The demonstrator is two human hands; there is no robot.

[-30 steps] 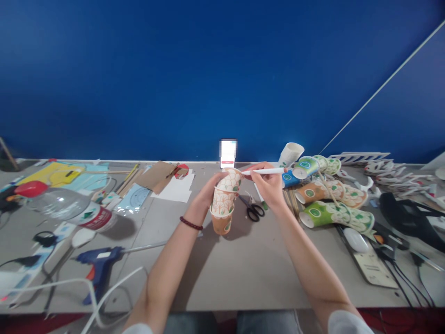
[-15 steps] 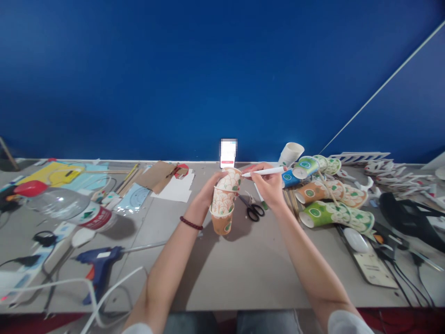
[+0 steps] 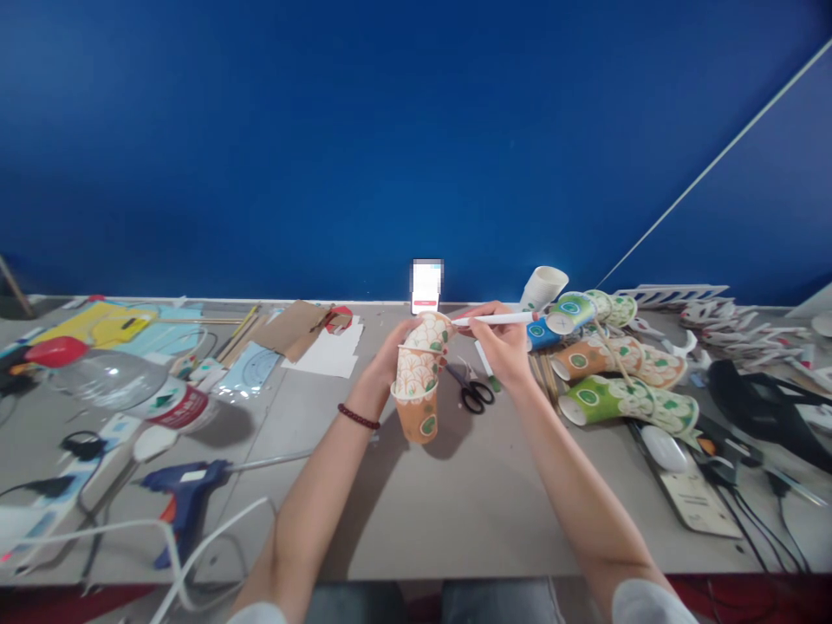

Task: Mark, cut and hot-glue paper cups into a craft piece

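My left hand (image 3: 391, 348) is wrapped round a bent chain of paper cups (image 3: 417, 374), with patterned upper cups and an orange one at the lower end. A white marker pen (image 3: 503, 319) is pinched in my right hand (image 3: 497, 342), its tip at the right side of the topmost cup; whether it touches I cannot tell. Black-handled scissors (image 3: 477, 396) lie on the table below my right hand, partly hidden by the cups. Behind the cups a phone (image 3: 425, 286) with a lit screen leans against the blue wall.
Joined paper cups (image 3: 604, 400) and a white cup stack (image 3: 544, 284) are on the right, near a black tape dispenser-like object (image 3: 747, 399). Leftward are a bottle (image 3: 130, 386), a blue glue gun (image 3: 188, 498), a power strip (image 3: 61, 511) and cardboard (image 3: 295, 329). A white cable (image 3: 172, 542) loops in front.
The cup chain has turned slightly in my left hand, its orange lower cup now showing more of the green logo. The marker has tilted a little toward level.
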